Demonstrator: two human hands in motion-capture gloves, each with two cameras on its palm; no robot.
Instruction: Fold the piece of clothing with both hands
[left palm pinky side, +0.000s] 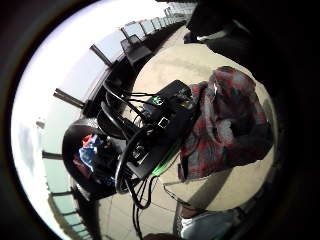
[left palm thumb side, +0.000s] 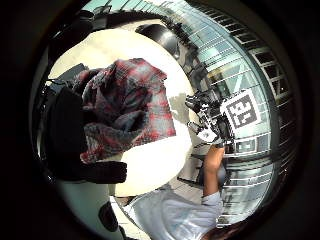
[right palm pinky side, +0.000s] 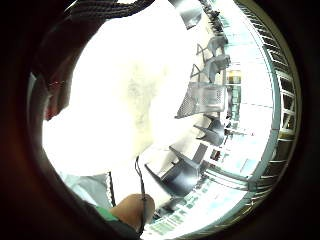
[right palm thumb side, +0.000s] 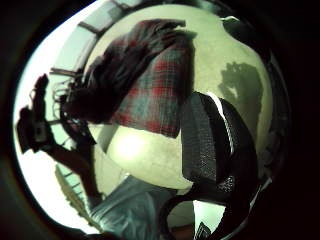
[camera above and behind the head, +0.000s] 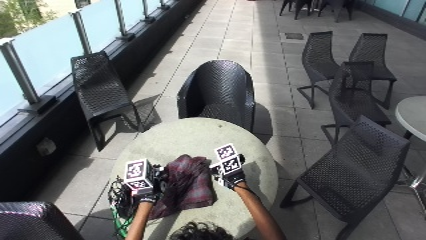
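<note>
A red and grey plaid garment (camera above and behind the head: 186, 187) lies bunched on the round pale table (camera above and behind the head: 193, 137), close to the person. My left hand (camera above and behind the head: 149, 193) is at its left edge and grips a gathered part of the cloth; in the left thumb side view the garment (left palm thumb side: 130, 105) bunches against the black glove (left palm thumb side: 65, 135). My right hand (camera above and behind the head: 233, 179) hovers by the garment's far right corner, apart from the cloth, holding nothing. From the right thumb side the garment (right palm thumb side: 150, 85) spreads over the table, with a gloved thumb (right palm thumb side: 210, 145) in front of it.
A black box with cables (left palm pinky side: 165, 120) sits at the table's left edge (camera above and behind the head: 120, 200). Black mesh chairs stand round the table: one behind it (camera above and behind the head: 216, 92), one at the left (camera above and behind the head: 100, 85), one at the right (camera above and behind the head: 346, 170). A glass railing (camera above and behind the head: 46, 45) runs along the left.
</note>
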